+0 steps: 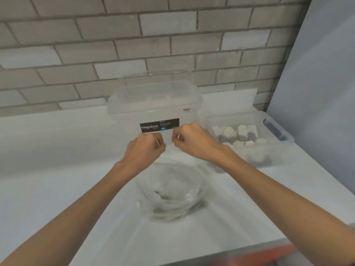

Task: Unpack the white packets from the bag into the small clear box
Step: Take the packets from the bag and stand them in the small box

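Note:
A clear plastic bag [171, 191] stands on the white table, with white packets [169, 192] bunched in its bottom. My left hand [144, 148] and my right hand [190, 141] are raised above it, close together, each pinching the bag's thin top edge with curled fingers. The small clear box [272, 150] sits to the right of my hands and holds several white packets [238, 135]. It has a dark blue handle at its far end.
A large clear box [153, 104] with a black Megabox label stands right behind my hands, against a grey brick wall. A pale panel [317, 93] rises on the right. The white table [57, 169] stretches left; its front edge runs at the lower right.

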